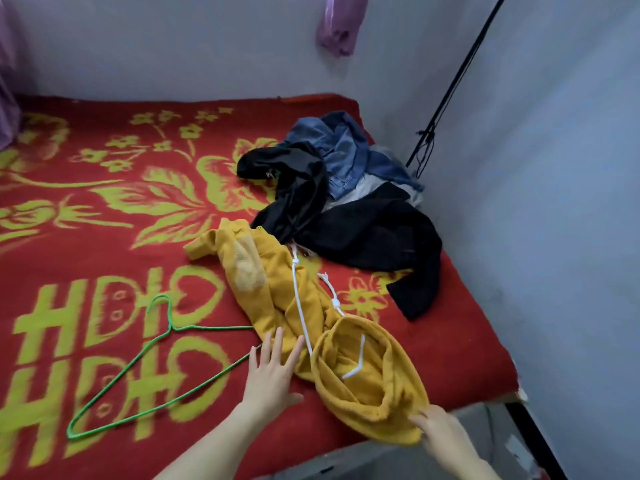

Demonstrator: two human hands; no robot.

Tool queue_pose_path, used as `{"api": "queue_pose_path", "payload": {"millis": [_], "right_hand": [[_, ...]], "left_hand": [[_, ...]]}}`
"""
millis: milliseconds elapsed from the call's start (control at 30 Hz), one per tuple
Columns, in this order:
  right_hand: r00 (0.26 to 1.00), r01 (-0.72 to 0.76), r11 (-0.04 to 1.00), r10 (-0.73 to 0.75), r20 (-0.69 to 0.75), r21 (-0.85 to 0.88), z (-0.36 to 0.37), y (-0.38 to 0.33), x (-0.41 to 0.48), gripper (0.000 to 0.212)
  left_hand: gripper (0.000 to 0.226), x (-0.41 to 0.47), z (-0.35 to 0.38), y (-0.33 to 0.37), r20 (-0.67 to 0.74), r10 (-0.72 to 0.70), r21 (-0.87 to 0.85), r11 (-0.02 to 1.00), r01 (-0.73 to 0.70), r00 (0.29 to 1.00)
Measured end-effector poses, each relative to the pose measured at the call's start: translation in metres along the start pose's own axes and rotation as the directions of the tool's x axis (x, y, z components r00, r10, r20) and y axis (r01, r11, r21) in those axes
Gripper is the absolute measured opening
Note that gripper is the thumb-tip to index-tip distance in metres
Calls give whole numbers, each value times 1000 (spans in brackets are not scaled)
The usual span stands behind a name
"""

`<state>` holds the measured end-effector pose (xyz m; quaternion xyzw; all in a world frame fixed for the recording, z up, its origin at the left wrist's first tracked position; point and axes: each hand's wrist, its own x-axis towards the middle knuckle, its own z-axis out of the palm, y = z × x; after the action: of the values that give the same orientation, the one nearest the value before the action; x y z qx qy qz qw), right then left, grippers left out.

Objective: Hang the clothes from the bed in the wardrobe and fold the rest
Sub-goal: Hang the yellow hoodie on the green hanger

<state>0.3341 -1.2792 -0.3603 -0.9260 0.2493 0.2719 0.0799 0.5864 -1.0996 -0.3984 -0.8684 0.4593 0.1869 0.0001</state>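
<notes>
A yellow hoodie [277, 296] with white drawstrings lies crumpled on the red bed [104, 237], its hood toward the front edge. My left hand [273, 372] rests flat with fingers spread on the hoodie's left side. My right hand [440, 431] pinches the lower rim of the hood at the bed's front edge. A green wire hanger [152, 372] lies on the blanket to the left, one end running under the hoodie. Behind the hoodie is a pile with a black garment [374, 233], another black piece [298, 178] and a blue denim garment [343, 150].
Grey walls close the bed in at the back and right. A black pole [453, 81] leans in the right corner. A purple cloth [341, 22] hangs on the back wall, and purple fabric [7, 98] hangs at the far left.
</notes>
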Motion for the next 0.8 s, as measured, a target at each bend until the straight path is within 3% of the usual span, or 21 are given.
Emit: {"api": "queue_pose_path", "payload": {"millis": [33, 100, 200, 400, 533, 700, 800], "right_hand": [[998, -18, 999, 20, 67, -42, -3, -5, 1, 49], [999, -22, 999, 24, -38, 32, 9, -12, 11, 41], [999, -35, 985, 38, -14, 169, 14, -24, 36, 44], [998, 54, 963, -42, -49, 266, 35, -53, 96, 40], [997, -29, 947, 53, -65, 321, 50, -61, 128, 46], [959, -207, 904, 264, -107, 373, 34, -31, 175, 53], [953, -251, 906, 293, -77, 342, 28, -5, 206, 60]], "left_hand": [[117, -3, 8, 2, 25, -8, 17, 1000, 7, 1000], [111, -8, 20, 3, 58, -53, 21, 998, 51, 997], [102, -16, 30, 10, 88, -113, 20, 994, 112, 990], [88, -30, 56, 13, 145, -245, 12, 969, 246, 959], [100, -39, 58, 15, 172, -303, -3, 951, 308, 937], [97, -33, 81, 16, 193, -347, -3, 935, 354, 918], [86, -11, 97, 31, 214, -409, -65, 900, 431, 887]]}}
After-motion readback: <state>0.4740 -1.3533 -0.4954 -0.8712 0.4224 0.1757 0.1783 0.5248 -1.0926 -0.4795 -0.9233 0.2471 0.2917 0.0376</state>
